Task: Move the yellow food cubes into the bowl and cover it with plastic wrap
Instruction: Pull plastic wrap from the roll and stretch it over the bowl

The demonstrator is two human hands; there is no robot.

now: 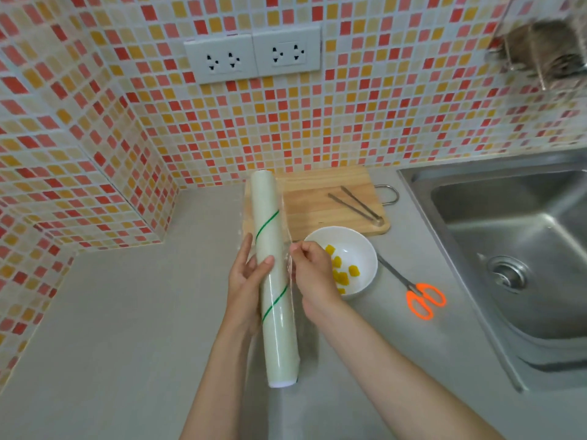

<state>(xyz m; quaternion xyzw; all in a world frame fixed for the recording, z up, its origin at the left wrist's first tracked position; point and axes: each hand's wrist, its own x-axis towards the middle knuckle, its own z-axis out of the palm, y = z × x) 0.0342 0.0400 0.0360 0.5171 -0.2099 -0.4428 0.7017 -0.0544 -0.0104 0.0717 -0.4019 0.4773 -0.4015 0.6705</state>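
Observation:
A long roll of plastic wrap (pixel 273 265) with a green spiral stripe is held above the grey counter, pointing away from me. My left hand (pixel 246 281) grips the roll from its left side, thumb on top. My right hand (pixel 313 276) pinches the loose edge of the film at the roll's right side. Just right of that hand stands a white bowl (pixel 355 242) with several yellow food cubes (pixel 344 269) in it; my right hand hides part of the bowl.
A wooden cutting board (pixel 317 201) lies behind the bowl with metal tongs (pixel 357 204) on it. Orange-handled scissors (pixel 419 296) lie right of the bowl. A steel sink (pixel 514 242) fills the right side. Tiled walls close off the back and left.

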